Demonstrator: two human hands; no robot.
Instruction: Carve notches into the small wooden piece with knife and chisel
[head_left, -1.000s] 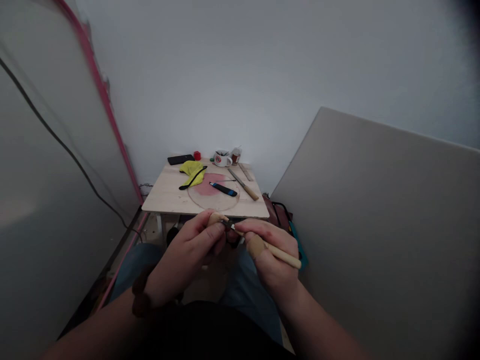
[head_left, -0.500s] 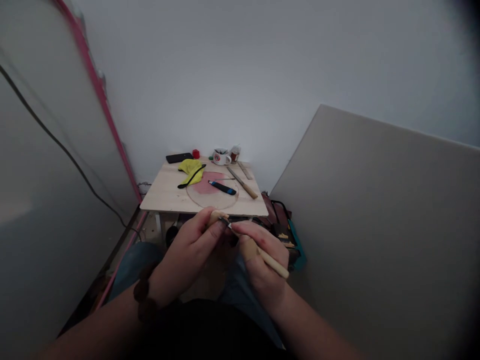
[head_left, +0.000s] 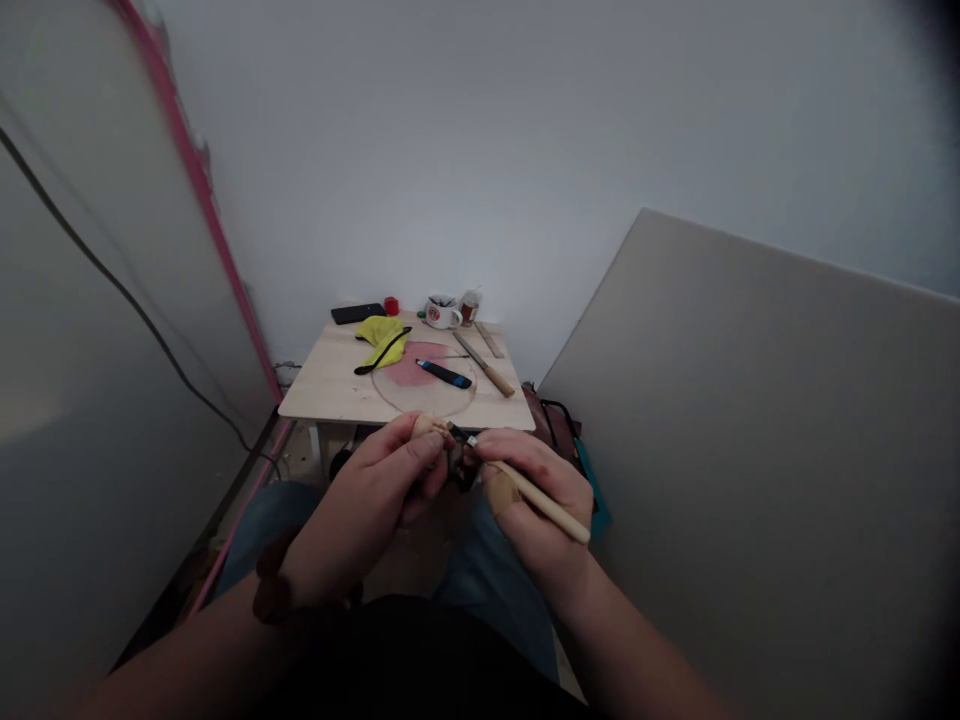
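Note:
My left hand (head_left: 375, 485) is closed around a small pale piece that looks like wood (head_left: 426, 426), mostly covered by the fingers. In my right hand (head_left: 536, 475) is a slim carving tool (head_left: 555, 514) with a long, light wooden handle that slants out over the hand. Its short dark metal blade (head_left: 459, 434) points left and reaches the small piece; whether the edge touches it I cannot tell. Tan tape (head_left: 501, 490) wraps the right thumb. Both hands are held above my lap, just in front of the table edge.
On the small wooden table (head_left: 330, 385) lie a utility knife (head_left: 444, 374), a yellow cloth with black trim (head_left: 386, 342), a wood-handled file-like tool (head_left: 491, 372) and a black phone (head_left: 358, 313). A mug (head_left: 442, 314) and jar (head_left: 470, 308) stand behind. A grey panel (head_left: 735, 450) rises at right.
My right hand has shifted slightly right and down with the carving tool, and the blade is drawn a little away from the left thumb. The left fingers have shifted around the small piece.

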